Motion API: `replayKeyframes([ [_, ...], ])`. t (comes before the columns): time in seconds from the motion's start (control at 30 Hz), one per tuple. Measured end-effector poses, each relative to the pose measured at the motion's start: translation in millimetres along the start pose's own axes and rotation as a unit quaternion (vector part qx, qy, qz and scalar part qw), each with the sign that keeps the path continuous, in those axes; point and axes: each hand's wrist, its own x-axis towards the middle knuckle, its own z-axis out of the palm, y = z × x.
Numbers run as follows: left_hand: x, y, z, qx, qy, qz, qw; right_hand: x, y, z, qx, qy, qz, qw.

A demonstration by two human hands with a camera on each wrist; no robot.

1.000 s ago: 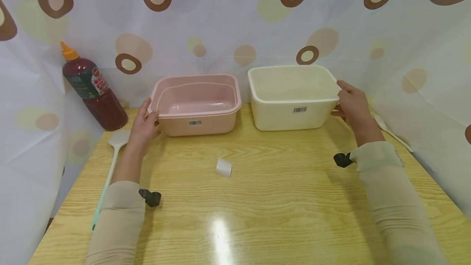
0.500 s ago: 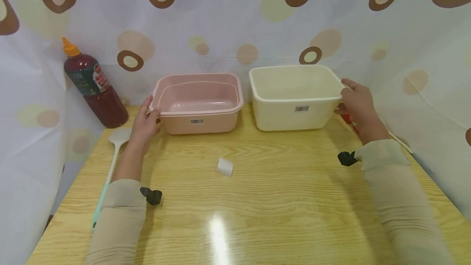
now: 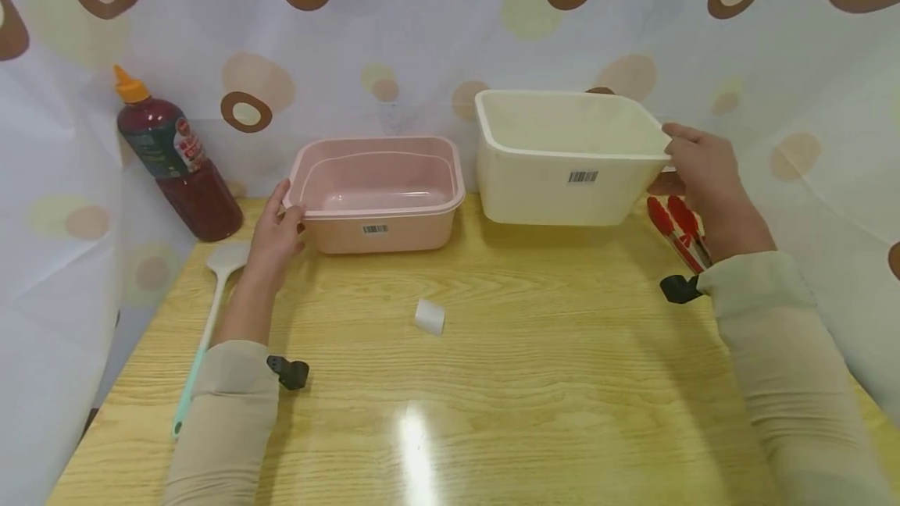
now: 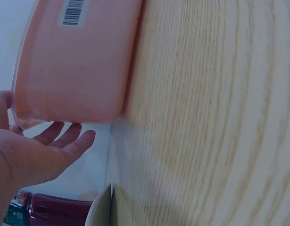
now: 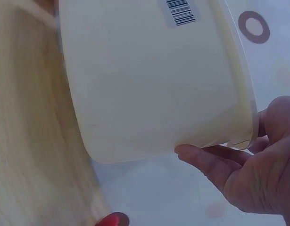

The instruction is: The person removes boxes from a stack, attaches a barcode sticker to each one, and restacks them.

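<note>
My left hand (image 3: pixel 276 239) is at the left end of a pink plastic bin (image 3: pixel 380 234), which stands on the table. In the left wrist view, the fingers of this hand (image 4: pixel 31 153) straddle the bin's rim, with several against the outer wall. My right hand (image 3: pixel 706 166) grips the right end of a cream plastic bin (image 3: pixel 541 186). That bin is raised off the table, its base slightly above the wood. Fingers (image 5: pixel 201 157) press under its rim in the right wrist view. Each bin bears a barcode label on its front.
Red-tipped tongs (image 3: pixel 675 225) lie by my right wrist. A sauce bottle (image 3: pixel 179 166) with an orange cap stands at the back left. Near my left forearm lies a white spatula (image 3: pixel 218 287) with a mint handle. A small white piece (image 3: pixel 430 317) lies mid-table. Patterned curtain hangs behind.
My right hand has lifted the cream bin off the table and shifted slightly right, uncovering the red tongs. The pink bin and my left hand have stayed nearly still.
</note>
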Motion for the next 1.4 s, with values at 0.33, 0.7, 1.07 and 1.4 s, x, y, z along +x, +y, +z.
replayKeyframes([
  [0.33, -0.6, -1.4, 1.4, 0.011, 0.006, 0.002, 0.9999, -4.4, -41, 5, 0.005, 0.005, 0.002, 1.0],
  [0.7, 0.3, -3.4, -0.2, 0.007, 0.012, 0.007, 0.9999, -5.8, -69, 49, 0.101, -0.03, 0.0, 0.9945],
  [1.07, 0.0, -3.5, 1.8, 0.002, 0.023, 0.003, 0.9997, -8.9, -82, 116, 0.126, -0.061, 0.012, 0.99],
  [1.4, 3.8, -6.7, 2.3, 0.015, 0.028, 0.007, 0.9995, -17.7, -91, 173, 0.118, -0.093, 0.026, 0.9884],
])
